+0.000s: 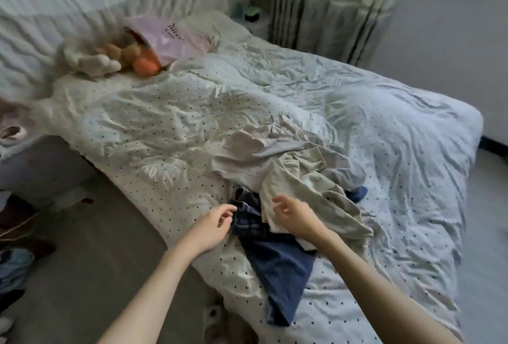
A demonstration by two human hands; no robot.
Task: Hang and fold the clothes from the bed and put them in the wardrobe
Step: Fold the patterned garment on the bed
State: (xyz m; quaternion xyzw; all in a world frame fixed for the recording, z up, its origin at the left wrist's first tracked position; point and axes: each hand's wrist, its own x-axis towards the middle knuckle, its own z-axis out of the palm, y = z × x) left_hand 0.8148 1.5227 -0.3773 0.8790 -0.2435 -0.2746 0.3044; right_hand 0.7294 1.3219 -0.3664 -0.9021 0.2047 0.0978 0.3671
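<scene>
Both hands out over the clothes pile near the bed's (398,156) near edge. L hand (211,226): fingers loosely curled, tips right at the edge of the dark blue garment (277,261), nothing gripped; can't tell if actually touching. R hand (295,215): fingers relaxed, half-curled, hovering over the beige garment (324,206), holding nothing.

Pile layout: dark blue garment lies closest to the near edge, one end hanging toward the bed's side, bunched upper part tucked under the beige one. Beige garment crumpled, draped across the blue one. Behind it a pale grey/lilac garment (275,151) spread toward the bed's middle, overlapping the beige. Small bit of brighter blue fabric (357,193) pokes out on the pile's right.

Bed covered w/ dotted duvet (143,129), wrinkled. At the head end: pink pillow (176,38), stuffed toys (110,57) beside it, touching. Curtain (330,2) past the far corner. Dark clothes heap on the floor (16,261) at left, blurred.
</scene>
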